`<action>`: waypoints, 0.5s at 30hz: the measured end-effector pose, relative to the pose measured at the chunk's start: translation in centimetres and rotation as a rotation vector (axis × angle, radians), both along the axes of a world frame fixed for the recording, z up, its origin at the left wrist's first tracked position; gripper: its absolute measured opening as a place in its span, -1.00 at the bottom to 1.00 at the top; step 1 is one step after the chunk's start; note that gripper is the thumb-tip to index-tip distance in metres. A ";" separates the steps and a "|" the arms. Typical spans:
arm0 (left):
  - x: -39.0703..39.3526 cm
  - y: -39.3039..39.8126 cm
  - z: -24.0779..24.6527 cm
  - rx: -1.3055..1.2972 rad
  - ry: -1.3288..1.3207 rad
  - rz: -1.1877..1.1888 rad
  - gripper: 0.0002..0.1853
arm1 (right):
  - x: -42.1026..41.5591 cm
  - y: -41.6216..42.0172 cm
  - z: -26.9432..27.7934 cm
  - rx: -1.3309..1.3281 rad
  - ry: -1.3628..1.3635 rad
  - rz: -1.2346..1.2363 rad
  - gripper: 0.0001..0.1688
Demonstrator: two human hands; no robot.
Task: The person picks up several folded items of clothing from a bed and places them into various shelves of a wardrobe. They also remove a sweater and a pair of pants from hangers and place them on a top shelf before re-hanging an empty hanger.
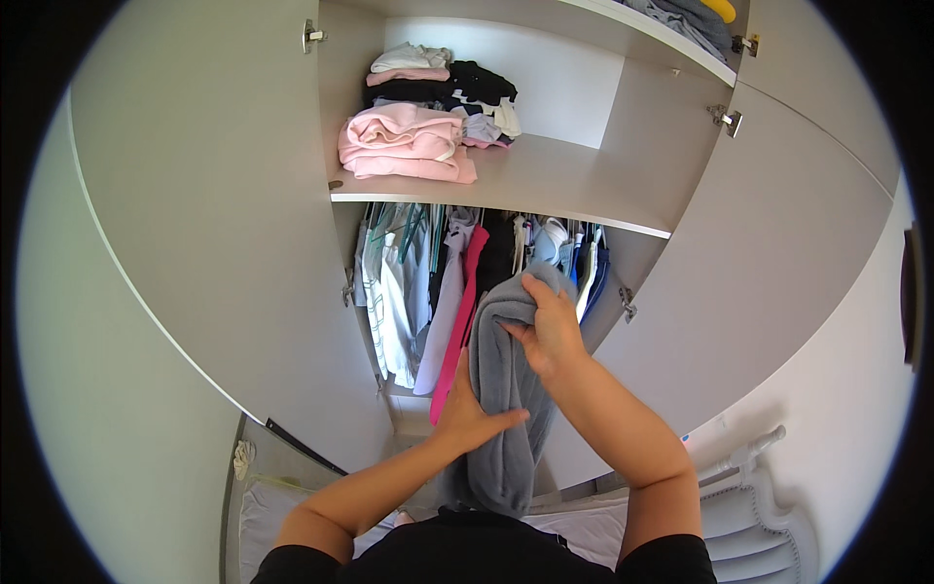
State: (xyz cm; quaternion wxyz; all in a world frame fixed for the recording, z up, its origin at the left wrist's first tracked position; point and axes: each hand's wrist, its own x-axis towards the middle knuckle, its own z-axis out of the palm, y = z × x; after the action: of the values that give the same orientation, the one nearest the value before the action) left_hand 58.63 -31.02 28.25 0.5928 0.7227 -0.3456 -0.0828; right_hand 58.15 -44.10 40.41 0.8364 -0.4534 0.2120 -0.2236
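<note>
A folded grey plush fabric point(503, 438), perhaps a blanket or garment, is held up between my two hands in front of the wardrobe. My right hand point(551, 325) grips its upper fold, thumb on top and fingers tucked under. Lower down, my left hand point(471, 416) clasps the left side of the bundle, with the thumb across its front and the other fingers hidden behind. The lower end of the fabric hangs close to my body.
Above, a wardrobe shelf point(554, 175) bears a folded pink fleece point(408, 146) and a stack of dark and light clothes point(485, 95). Below it hang shirts point(398, 292) and a bright pink garment point(463, 314). Wardrobe doors point(219, 219) stand open either side. A padded headboard point(755, 525) is at lower right.
</note>
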 end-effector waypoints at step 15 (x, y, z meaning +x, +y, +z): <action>11.3 5.9 5.8 -0.482 1.194 -0.616 -0.49 | -1.9 -1.3 4.3 -1.475 -0.073 0.822 0.20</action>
State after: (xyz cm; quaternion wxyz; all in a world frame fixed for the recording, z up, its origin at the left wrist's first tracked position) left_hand 69.90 -25.13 34.02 0.7737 0.2723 -0.1590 -0.5495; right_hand 56.24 -45.43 44.66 0.3472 -0.9168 -0.1971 0.0027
